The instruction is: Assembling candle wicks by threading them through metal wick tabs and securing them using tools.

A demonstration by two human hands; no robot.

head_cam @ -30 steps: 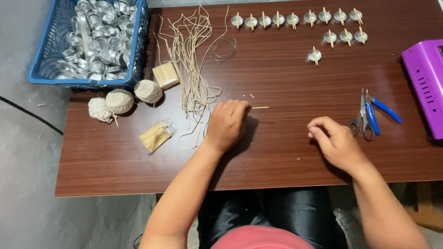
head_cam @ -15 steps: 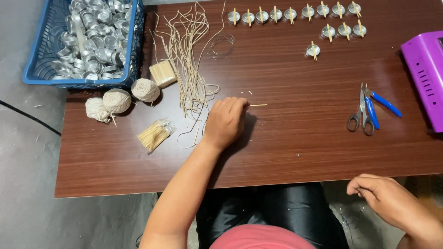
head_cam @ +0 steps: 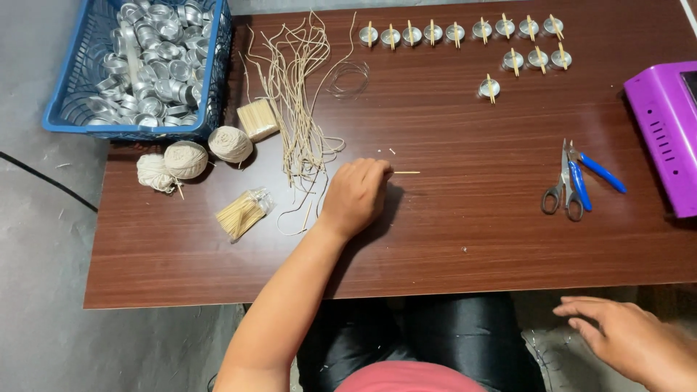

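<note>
My left hand [head_cam: 356, 196] rests on the brown table [head_cam: 450, 232], its fingers curled over the end of a thin wooden stick [head_cam: 406, 173] that pokes out to the right. A loose spread of cut wick strings [head_cam: 294, 109] lies just left of that hand. My right hand [head_cam: 628, 341] is off the table, below its front edge at the lower right, fingers apart and holding nothing. Small metal cups with sticks laid across them [head_cam: 465, 33] stand in rows at the far side.
A blue basket [head_cam: 69, 120] full of empty metal cups sits at the far left corner. Three balls of string [head_cam: 185, 158], two stick bundles [head_cam: 243, 214], scissors [head_cam: 563, 185], blue-handled pliers [head_cam: 592, 174] and a purple box [head_cam: 668, 131] lie around.
My right hand left the table near the scissors and dropped below the front edge to the lower right. The left hand stayed put on the stick.
</note>
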